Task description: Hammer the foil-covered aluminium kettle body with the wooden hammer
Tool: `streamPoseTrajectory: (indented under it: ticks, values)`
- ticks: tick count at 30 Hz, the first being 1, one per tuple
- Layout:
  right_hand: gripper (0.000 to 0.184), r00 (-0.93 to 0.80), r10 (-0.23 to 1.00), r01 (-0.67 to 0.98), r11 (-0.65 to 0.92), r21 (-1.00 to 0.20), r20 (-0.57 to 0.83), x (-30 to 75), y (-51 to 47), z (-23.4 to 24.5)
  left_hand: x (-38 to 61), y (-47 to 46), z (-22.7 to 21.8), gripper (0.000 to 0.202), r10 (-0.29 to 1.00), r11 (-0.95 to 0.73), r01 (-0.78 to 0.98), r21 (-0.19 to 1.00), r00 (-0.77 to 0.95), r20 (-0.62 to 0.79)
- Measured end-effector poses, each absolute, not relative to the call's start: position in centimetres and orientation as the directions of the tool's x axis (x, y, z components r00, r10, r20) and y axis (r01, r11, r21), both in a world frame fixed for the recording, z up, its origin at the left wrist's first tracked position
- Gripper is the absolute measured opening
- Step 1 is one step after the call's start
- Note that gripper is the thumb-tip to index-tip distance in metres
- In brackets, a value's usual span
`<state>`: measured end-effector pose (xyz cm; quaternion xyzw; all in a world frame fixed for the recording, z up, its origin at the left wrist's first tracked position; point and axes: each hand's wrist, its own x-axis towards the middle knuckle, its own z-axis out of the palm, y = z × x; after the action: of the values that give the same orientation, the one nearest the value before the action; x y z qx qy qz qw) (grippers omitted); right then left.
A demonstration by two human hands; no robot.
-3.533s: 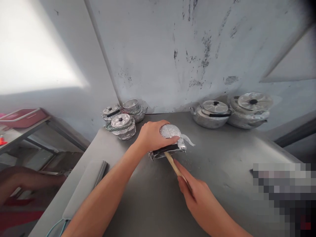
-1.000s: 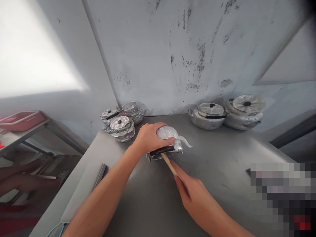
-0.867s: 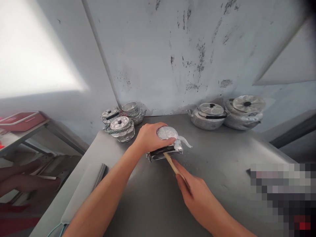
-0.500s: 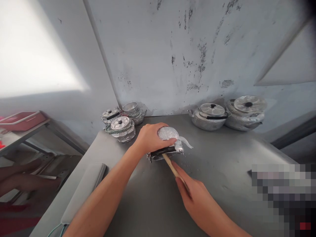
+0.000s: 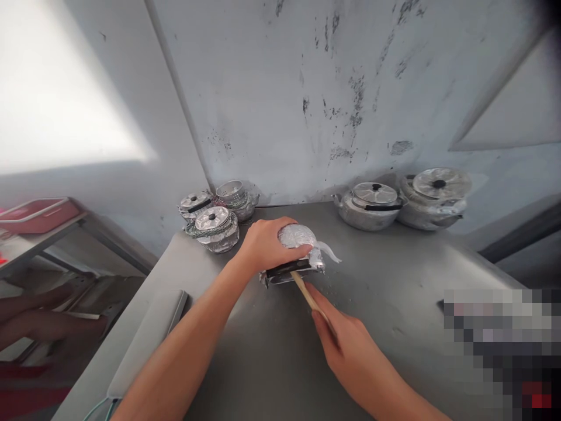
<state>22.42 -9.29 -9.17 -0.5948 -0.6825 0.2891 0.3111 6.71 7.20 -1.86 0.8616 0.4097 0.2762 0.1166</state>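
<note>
Left hand (image 5: pixel 263 245) wraps the body of small aluminium kettle (image 5: pixel 298 235), seemingly light and easily dented; right hand (image 5: pixel 346 351) grips wooden stick (image 5: pixel 307 292).

A metalware workshop: aluminium kettles (image 5: pixel 371 204) stand on a steel workbench (image 5: pixel 394 280).

On my feed, the left hand (image 5: pixel 263 242) clamps a small silver kettle (image 5: pixel 302 235) to the steel table (image 5: pixel 394 275), the right hand (image 5: pixel 346 348) holds a wooden stick (image 5: pixel 307 292) against it from five o'clock, small lidded kettles (image 5: pixel 213 225) sit at ten o'clock and two larger kettles (image 5: pixel 372 204) at two.
</note>
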Motion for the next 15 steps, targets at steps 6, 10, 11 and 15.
streamPoseTrajectory:
  ticks: [6,10,11,15]
  values:
    - [0.055,-0.104,0.994,0.648,0.081,-0.757,0.017,22.4,-9.37,-9.35,6.65,7.28,-1.95,0.053,0.77,-0.638,0.635,0.435,0.512,0.38]
    - [0.054,-0.102,0.994,0.645,0.083,-0.76,0.022,22.57,-9.46,-9.27,6.63,7.24,-1.86,0.053,0.773,-0.634,0.639,0.435,0.509,0.378]
    - [0.054,-0.098,0.995,0.638,0.09,-0.765,0.035,22.65,-9.49,-9.26,6.62,7.23,-1.83,0.053,0.772,-0.636,0.638,0.434,0.512,0.377]
    - [0.054,-0.073,0.996,0.619,0.08,-0.781,0.044,22.88,-9.7,-9.23,6.66,7.14,-1.74,0.054,0.766,-0.643,0.634,0.43,0.522,0.375]
